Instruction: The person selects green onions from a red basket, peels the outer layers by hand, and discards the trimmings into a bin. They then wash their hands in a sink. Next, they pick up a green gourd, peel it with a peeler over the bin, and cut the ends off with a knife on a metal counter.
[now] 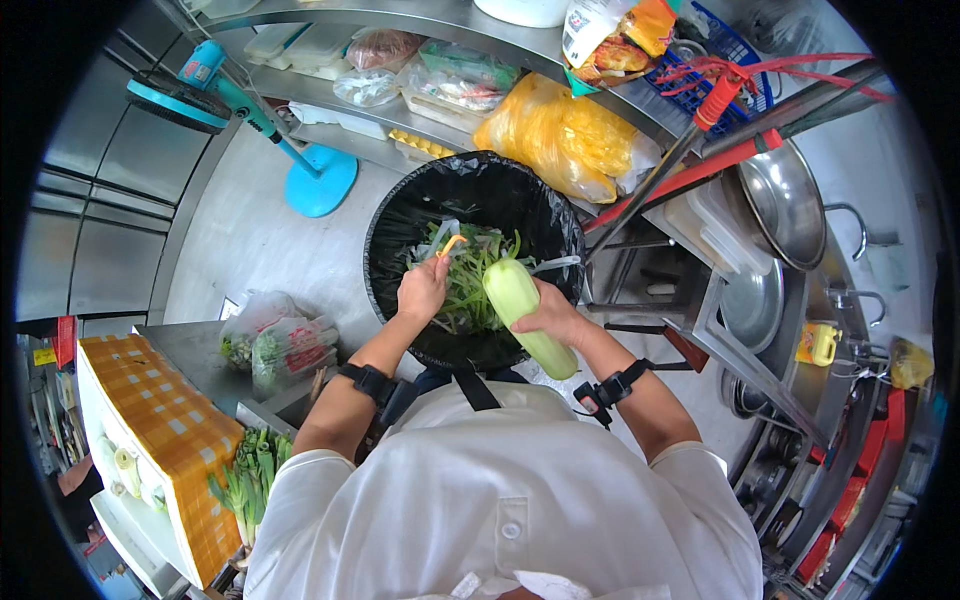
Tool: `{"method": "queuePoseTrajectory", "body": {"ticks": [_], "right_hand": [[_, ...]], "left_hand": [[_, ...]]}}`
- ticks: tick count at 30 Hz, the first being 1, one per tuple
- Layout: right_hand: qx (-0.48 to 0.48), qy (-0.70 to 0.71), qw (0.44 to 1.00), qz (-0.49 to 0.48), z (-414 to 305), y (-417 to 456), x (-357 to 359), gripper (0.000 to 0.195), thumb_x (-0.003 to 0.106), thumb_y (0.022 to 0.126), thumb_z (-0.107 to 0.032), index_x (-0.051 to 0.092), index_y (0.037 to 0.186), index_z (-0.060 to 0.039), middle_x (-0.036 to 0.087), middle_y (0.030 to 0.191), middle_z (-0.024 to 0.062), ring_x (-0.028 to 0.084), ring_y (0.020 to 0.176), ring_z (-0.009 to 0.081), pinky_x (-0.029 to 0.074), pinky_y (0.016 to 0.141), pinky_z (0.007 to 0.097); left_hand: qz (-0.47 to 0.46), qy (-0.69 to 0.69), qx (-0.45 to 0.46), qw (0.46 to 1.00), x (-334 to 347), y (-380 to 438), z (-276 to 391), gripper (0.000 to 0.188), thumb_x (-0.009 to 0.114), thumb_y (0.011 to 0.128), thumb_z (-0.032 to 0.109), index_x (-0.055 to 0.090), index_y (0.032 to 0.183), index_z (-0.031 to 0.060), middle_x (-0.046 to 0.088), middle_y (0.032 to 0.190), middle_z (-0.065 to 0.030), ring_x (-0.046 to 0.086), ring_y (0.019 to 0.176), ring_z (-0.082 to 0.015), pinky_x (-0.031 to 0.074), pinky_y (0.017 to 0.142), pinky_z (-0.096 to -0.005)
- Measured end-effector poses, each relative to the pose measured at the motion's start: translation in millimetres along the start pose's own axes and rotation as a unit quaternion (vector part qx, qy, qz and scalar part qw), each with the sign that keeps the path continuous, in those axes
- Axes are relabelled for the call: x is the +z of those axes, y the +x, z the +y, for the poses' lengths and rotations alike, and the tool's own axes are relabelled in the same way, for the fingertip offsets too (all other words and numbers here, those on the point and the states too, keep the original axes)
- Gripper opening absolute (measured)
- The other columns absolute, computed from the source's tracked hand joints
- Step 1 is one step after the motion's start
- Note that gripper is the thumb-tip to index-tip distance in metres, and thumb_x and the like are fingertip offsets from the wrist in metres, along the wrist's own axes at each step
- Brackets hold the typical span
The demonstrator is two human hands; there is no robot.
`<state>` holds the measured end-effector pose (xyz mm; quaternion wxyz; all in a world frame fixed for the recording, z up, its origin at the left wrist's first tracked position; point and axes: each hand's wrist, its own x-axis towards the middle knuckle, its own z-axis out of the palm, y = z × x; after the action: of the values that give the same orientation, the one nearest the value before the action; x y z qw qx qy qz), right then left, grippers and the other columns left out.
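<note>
In my left hand (424, 291) is a small orange tool, apparently a vegetable peeler (451, 244), its head pointing away from me. My right hand (556, 319) grips a long pale-green gourd (514, 292), its skin largely off, held tilted with the upper end leaning toward the peeler. Peeler and gourd are apart. Both hands are over a round bin lined with a black plastic bag (390, 225). Inside the bin lies a heap of green peelings and leafy scraps (469, 300), with bits of clear plastic among them.
Ahead, steel shelves (360, 105) hold tubs and a yellow plastic bag (559, 139). Red-handled poles (675, 172) slant close to the bin's right. A blue-based fan (321, 180) stands at left. Bagged vegetables (289, 345) and scallions (255, 472) are at near left, steel basins (787, 202) at right.
</note>
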<state>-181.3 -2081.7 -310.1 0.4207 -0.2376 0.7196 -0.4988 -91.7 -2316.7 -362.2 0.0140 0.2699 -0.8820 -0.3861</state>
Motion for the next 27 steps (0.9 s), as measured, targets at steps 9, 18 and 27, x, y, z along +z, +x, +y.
{"method": "queuePoseTrajectory", "body": {"ticks": [9,18,27], "right_hand": [[0.078,0.184,0.979,-0.049,-5,3,2,0.067,0.076,0.060,-0.017,0.053,0.120,0.0006,0.061,0.103,0.0063,0.057,0.093,0.0156,0.047,0.085,0.0305],[0.016,-0.052,0.998,0.031,-10,11,0,0.072,0.080,0.055,-0.025,0.055,0.116,0.0011,0.064,0.104,0.0149,0.063,0.096,0.0249,0.048,0.088,0.0325],[-0.062,-0.296,0.942,0.148,-20,-12,7,0.072,0.077,0.057,-0.026,0.049,0.120,-0.0029,0.062,0.106,0.0206,0.061,0.099,0.0392,0.050,0.084,0.0420]], "left_hand": [[0.037,0.077,0.085,0.993,6,-19,28,0.033,0.045,0.098,0.038,0.060,0.091,0.0088,0.062,0.065,-0.0207,0.062,0.062,-0.0412,0.049,0.057,-0.0521],[0.032,0.044,0.165,0.985,-29,-30,52,0.031,0.050,0.096,0.037,0.060,0.087,0.0091,0.061,0.063,-0.0173,0.062,0.059,-0.0380,0.048,0.052,-0.0478],[-0.007,0.137,0.053,0.989,-30,0,4,0.037,0.048,0.095,0.041,0.063,0.086,0.0090,0.065,0.072,-0.0185,0.065,0.070,-0.0391,0.051,0.062,-0.0503]]}}
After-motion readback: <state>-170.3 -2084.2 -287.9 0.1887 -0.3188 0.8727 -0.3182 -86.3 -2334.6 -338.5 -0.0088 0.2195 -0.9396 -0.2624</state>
